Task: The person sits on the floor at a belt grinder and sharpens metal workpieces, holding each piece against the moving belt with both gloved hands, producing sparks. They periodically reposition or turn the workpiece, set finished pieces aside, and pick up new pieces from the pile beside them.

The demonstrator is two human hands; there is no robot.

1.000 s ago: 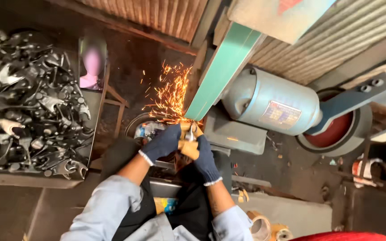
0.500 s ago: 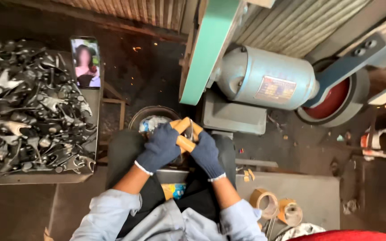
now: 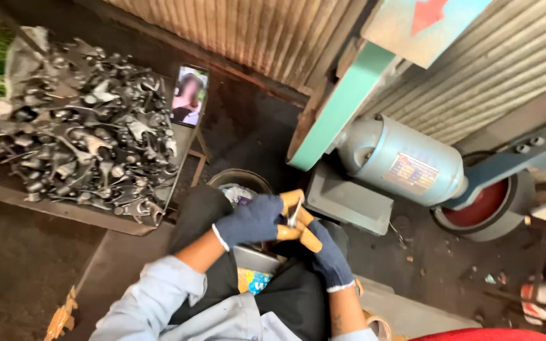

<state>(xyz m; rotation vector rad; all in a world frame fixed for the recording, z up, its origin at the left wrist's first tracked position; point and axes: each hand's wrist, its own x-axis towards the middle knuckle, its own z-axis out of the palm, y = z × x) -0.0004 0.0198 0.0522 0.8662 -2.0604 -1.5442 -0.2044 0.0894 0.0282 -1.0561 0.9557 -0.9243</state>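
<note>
Both gloved hands, left hand (image 3: 252,222), right hand (image 3: 328,256), grip small metal piece (image 3: 296,218) at centre; motor (image 3: 401,159) at 2 o'clock; metal parts pile (image 3: 83,148) at 10 o'clock.

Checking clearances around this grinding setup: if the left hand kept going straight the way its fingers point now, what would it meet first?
The left hand points right, toward the small metal piece it grips with the right hand. Beyond those, it would probably reach the grey motor base below the green sanding belt, though depth is unclear.
</note>
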